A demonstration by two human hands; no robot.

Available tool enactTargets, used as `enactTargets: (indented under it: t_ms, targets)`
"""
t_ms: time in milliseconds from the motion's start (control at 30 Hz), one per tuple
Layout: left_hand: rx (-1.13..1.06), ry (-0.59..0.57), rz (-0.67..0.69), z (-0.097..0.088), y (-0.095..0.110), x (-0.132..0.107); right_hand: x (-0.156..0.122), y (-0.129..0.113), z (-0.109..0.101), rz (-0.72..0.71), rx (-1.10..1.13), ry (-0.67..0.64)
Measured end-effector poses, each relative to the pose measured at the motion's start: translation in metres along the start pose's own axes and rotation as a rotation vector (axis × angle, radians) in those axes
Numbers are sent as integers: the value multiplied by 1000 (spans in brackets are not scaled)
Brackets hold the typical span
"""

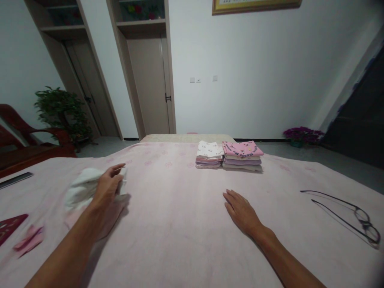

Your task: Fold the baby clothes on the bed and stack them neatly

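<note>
My left hand (109, 182) is over a white cloth (85, 182) on the left side of the bed-like surface, its fingers closed on the cloth's right part. Pale pink fabric (111, 218) lies under the cloth and my forearm; whether the two are one piece, I cannot tell. My right hand (241, 210) rests palm down on the pale pink sheet (180, 240), fingers stretched out and holding nothing. Beyond it stand two neat stacks of folded clothes: one topped with a white printed piece (210, 149), the other with a pink printed piece (242, 149).
Black-framed glasses (361, 218) lie at the right. On the left are a small pink cloth piece (30, 239), a dark red flat item (12, 226) and a dark flat device (15, 180). A wooden armchair (60, 138) stands beyond the left edge.
</note>
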State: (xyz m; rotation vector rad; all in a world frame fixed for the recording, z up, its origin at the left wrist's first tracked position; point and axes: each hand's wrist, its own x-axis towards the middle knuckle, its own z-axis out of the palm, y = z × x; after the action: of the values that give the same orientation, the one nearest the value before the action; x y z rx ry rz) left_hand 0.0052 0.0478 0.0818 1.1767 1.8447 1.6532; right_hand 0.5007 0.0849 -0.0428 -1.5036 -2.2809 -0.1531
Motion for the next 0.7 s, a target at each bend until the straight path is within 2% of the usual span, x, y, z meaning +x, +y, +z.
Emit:
enactTargets:
  t_ms: [33, 100, 167, 233, 267, 300, 333, 367, 467, 533, 633, 700]
  targets:
    - [-87, -75, 20, 20, 13, -14, 0, 1, 0, 1, 10, 2]
    - [-206, -318, 41, 56, 35, -49, -1, 2, -1, 6, 33, 5]
    - [-241, -629, 65, 83, 50, -89, -1, 3, -2, 10, 61, 6]
    - [-190, -1033, 145, 99, 59, -124, -2, 4, -2, 16, 98, 8]
    - [-150, -1177, 221, 104, 62, -137, -2, 5, -2, 18, 120, 11]
    - [-97, -1262, 289, 107, 62, -144, -2, 6, -2, 19, 145, 15]
    - [-35, -1269, 345, 108, 61, -146, -2, 7, -2, 20, 172, 21]
    - [32, -1206, 378, 108, 57, -143, -3, 8, -1, 23, 202, 27]
    - [244, -832, 364, 105, 36, -110, -3, 10, 0, 46, 291, 41]
    - [387, -660, 359, 102, 19, -81, -2, 9, -1, 59, 334, 47]
    - [660, -598, 372, 98, -3, -49, -1, 2, -5, 76, 371, 57]
    - [832, -569, 315, 98, -13, -38, 0, -6, -9, 99, 397, 56]
